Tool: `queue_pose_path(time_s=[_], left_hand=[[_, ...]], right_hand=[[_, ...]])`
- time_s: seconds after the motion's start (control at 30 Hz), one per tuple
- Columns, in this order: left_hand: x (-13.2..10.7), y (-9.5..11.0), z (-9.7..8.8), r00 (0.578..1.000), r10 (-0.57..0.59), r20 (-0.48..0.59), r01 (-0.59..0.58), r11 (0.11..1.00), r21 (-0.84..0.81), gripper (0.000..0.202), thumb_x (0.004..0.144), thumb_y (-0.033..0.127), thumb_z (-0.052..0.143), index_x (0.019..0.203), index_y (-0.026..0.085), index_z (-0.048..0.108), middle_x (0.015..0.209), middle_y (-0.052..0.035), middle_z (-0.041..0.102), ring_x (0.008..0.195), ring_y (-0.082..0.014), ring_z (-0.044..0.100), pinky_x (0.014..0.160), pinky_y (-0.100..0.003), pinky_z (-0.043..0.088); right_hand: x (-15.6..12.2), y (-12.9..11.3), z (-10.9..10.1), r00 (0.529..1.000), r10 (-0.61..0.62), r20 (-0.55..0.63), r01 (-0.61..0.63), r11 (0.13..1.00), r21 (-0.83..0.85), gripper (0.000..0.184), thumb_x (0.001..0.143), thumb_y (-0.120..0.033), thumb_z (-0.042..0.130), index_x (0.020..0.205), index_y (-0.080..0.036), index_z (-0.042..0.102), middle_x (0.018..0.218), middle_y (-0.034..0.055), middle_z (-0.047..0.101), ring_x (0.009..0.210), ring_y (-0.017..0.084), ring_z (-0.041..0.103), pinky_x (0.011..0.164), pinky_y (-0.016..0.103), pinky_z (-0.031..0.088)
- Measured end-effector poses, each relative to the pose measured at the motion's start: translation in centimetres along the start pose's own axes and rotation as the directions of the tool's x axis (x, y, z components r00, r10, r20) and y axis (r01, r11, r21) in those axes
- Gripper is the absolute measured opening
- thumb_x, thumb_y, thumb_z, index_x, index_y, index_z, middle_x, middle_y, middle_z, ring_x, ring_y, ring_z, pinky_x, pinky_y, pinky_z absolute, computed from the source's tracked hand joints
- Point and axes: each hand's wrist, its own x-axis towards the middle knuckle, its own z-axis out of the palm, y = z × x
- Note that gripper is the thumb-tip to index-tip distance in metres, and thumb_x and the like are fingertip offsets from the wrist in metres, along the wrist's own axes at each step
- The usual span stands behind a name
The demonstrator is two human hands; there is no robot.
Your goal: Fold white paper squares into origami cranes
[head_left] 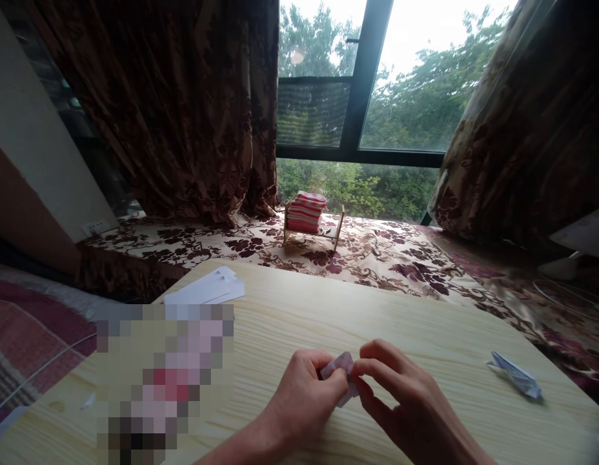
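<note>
Between five and six o'clock in the view, over the pale wood-grained tabletop (290, 310), is a small folded paper (343, 362). It is pale lilac to white, with flat facets and angular corners; its upper end sits tilted, and a narrower bit shows at its lower end. The left hand (306, 391) pinches it, thumb across its face and fingers curled behind. The right hand (408, 394) brings bent fingertips and thumb to its right edge, the fingers slightly fanned; whether they grip it I cannot tell.

The left thumb covers the paper's middle, so its full outline and its folds there are hidden, and any markings are too small to read. Both forearms are cut off by the bottom edge.

Taking the held piece as the dial's centre, a creased, pointed paper shape (515, 376) in bluish white lies at three o'clock. Overlapping white papers (203, 290) lie toward ten. At nine, a pixelated block blurs whatever is beneath it.
</note>
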Motion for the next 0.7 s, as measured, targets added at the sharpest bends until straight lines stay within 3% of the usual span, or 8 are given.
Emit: queue_pose_path(time_s=[0.27,0.53,0.7], left_hand=[[0.1,0.2,-0.3,0.998,-0.053,0.021,0.054,0.994,-0.091,0.023,0.074,0.027,0.049,0.054,0.016,0.046,0.053,0.0038,0.033,0.053,-0.0089,0.028,0.048,-0.025,0.021],[0.0,0.3,-0.2,0.998,-0.044,0.042,0.047,0.995,-0.083,0.025,0.074,0.028,0.048,0.053,0.017,0.042,0.053,0.0044,0.031,0.052,-0.0088,0.027,0.048,-0.025,0.02],[-0.2,0.2,0.0,0.999,0.016,0.031,-0.015,0.999,-0.037,0.027,0.077,0.027,0.048,0.053,0.017,0.04,0.054,0.0042,0.032,0.053,-0.009,0.029,0.048,-0.024,0.022]], right_hand=[[-0.2,0.1,-0.7,1.0,-0.002,0.01,0.002,0.999,0.04,0.025,0.079,-0.003,0.049,0.095,-0.021,0.054,0.088,0.0043,0.055,0.074,0.015,0.056,0.061,0.026,0.046],[-0.1,0.1,-1.2,1.0,0.023,0.017,-0.024,0.999,0.045,0.014,0.087,-0.011,0.047,0.089,-0.021,0.057,0.086,0.0039,0.055,0.071,0.013,0.056,0.06,0.025,0.046],[0.1,-0.2,-1.2,0.997,0.074,-0.006,-0.074,0.996,0.048,0.01,0.088,-0.015,0.048,0.084,-0.02,0.056,0.081,0.0038,0.056,0.068,0.013,0.056,0.058,0.025,0.046]])
